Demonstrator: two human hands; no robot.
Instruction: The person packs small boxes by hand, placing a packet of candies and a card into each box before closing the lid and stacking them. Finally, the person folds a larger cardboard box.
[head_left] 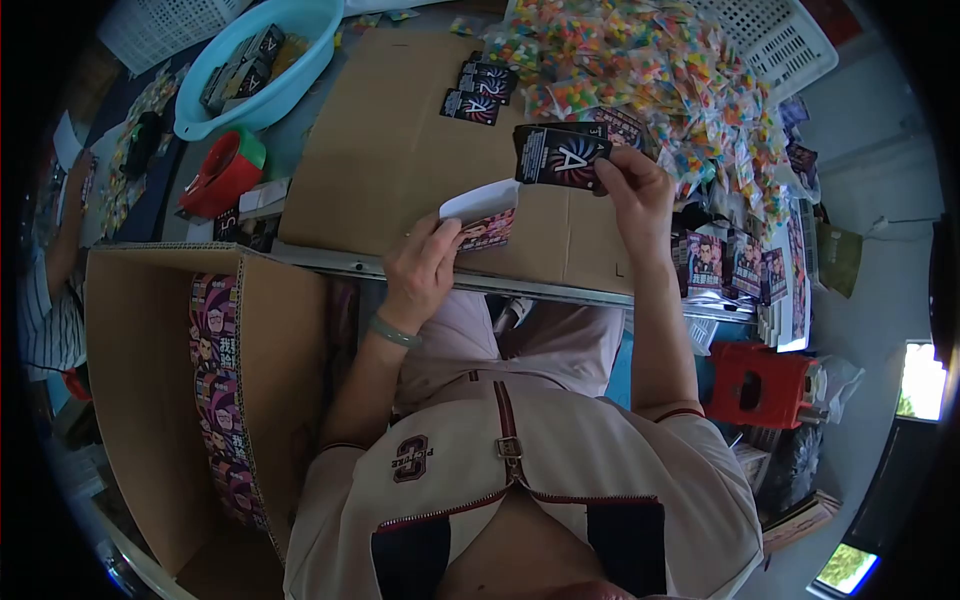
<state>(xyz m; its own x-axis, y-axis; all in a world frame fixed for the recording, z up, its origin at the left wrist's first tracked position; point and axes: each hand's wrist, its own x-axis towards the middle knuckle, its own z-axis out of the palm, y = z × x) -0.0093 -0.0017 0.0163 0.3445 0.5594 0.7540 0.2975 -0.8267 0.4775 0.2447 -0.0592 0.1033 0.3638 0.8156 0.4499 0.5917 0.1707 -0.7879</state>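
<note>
My left hand (421,270) is closed on a small printed box (489,231) with pink and purple artwork. The white inner flap of the box stands up at its top. My right hand (638,187) pinches black packets (563,158) marked with a large "A" and a swirl print, at least two overlapping. These packets are just above and right of the box, apart from it. Both hands are over a flat cardboard sheet (370,130) on the table. More black packets (482,92) with the swirl print lie on the far part of that sheet.
A heap of clear bags of colourful candy (620,60) covers the back right. A blue basin (290,95) and a red tape dispenser (214,176) stand at left. An open carton (285,330) holds rows of printed boxes (217,400). Another person's arm (72,215) shows far left.
</note>
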